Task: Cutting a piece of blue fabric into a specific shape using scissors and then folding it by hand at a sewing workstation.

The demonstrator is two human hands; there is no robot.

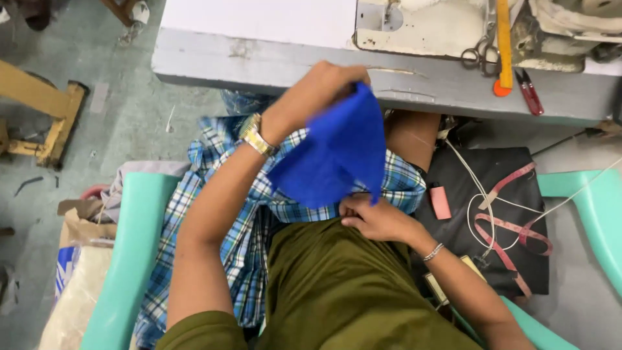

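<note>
My left hand (317, 91) is raised near the table edge and grips the top of a bright blue piece of fabric (337, 155). A gold wristwatch (258, 135) sits on that wrist. The cloth hangs down over my lap, above a blue-and-white checked garment (227, 227). My right hand (376, 217) is low by my waist and pinches the lower edge of the blue fabric. A thin bracelet (433, 253) circles that wrist.
A grey sewing table (272, 65) with a sewing machine base (421, 26), scissors (479, 52), an orange ruler (504, 45) and red snips (530, 91) lies ahead. Turquoise chair arms (123, 259) flank me. A pink tape measure (512, 227) lies on black cloth at right.
</note>
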